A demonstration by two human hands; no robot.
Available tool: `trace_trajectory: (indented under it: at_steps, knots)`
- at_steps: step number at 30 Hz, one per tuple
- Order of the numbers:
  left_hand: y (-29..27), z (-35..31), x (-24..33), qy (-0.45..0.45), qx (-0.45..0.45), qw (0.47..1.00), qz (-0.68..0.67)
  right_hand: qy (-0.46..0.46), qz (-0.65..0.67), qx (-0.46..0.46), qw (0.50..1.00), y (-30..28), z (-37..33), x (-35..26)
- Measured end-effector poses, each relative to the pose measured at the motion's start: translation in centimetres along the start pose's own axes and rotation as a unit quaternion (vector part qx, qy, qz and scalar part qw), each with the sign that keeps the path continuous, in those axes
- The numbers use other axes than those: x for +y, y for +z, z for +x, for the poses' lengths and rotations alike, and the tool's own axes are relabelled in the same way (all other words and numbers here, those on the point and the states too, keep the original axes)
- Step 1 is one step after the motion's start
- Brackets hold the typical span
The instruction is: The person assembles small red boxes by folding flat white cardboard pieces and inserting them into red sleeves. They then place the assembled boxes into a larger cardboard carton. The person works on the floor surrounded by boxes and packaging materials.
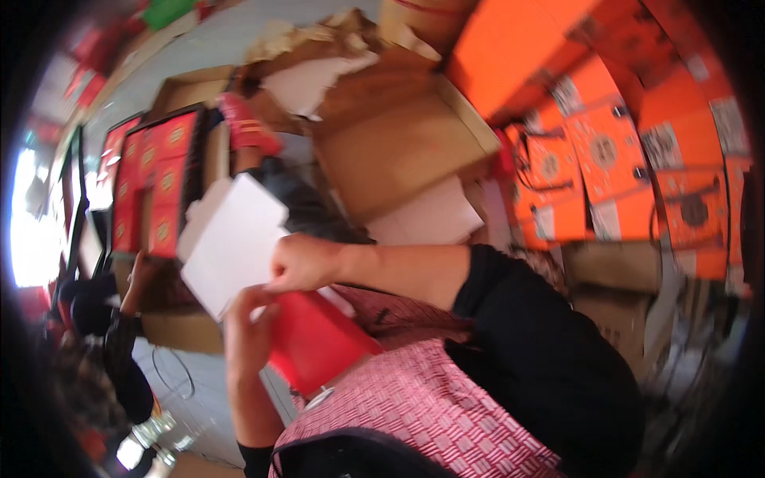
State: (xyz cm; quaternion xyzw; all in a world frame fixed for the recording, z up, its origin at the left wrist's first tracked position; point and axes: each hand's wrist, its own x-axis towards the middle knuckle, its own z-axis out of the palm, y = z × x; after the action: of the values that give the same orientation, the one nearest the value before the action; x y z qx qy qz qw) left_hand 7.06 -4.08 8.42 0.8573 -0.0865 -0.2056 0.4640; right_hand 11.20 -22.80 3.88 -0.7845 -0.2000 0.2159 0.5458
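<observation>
In front of me is a flat carton, white [231, 247] on its far panel and red [319, 342] on the part close to my apron. The far panel has notched flaps at its edges. My left hand [249, 323] grips the carton where white meets red, thumb and fingers closed. Beside it, my right hand [307, 263] is closed at the same fold, its knuckles up and fingertips mostly hidden. Motion blur softens the picture, and I cannot tell if the red part is a separate piece.
A brown open cardboard box [398, 151] lies ahead, with torn brown paper [319, 40] behind it. Orange gift bags [610, 151] are stacked at the right. To the left, another person's hand [142, 279] is near a tray of red boxes [167, 183]. A red sleeve [243, 123] reaches in farther off.
</observation>
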Motion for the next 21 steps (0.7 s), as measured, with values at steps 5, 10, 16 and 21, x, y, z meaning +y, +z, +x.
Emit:
trace_trajectory:
  at_steps: [5, 10, 16, 21]
  knots:
    - [-1.0, -0.2, -0.9, -0.012, -0.042, 0.993, -0.113, -0.052, 0.241, 0.286, 0.926, 4.6, -5.8, 2.4]
    - [-2.5, -0.6, -2.1, -0.017, -0.066, 0.992, -0.11, 0.228, 0.08, 0.552, 0.798, -2.7, -17.8, 16.3]
    - [-0.7, 0.2, -4.4, -0.089, -0.059, 0.975, -0.197, 0.516, 0.348, 0.645, 0.443, -2.0, -25.0, 28.5]
    - [-0.9, 0.6, -4.6, -0.08, -0.078, 0.97, -0.217, 0.554, 0.11, 0.56, 0.606, -1.4, -24.2, 28.0]
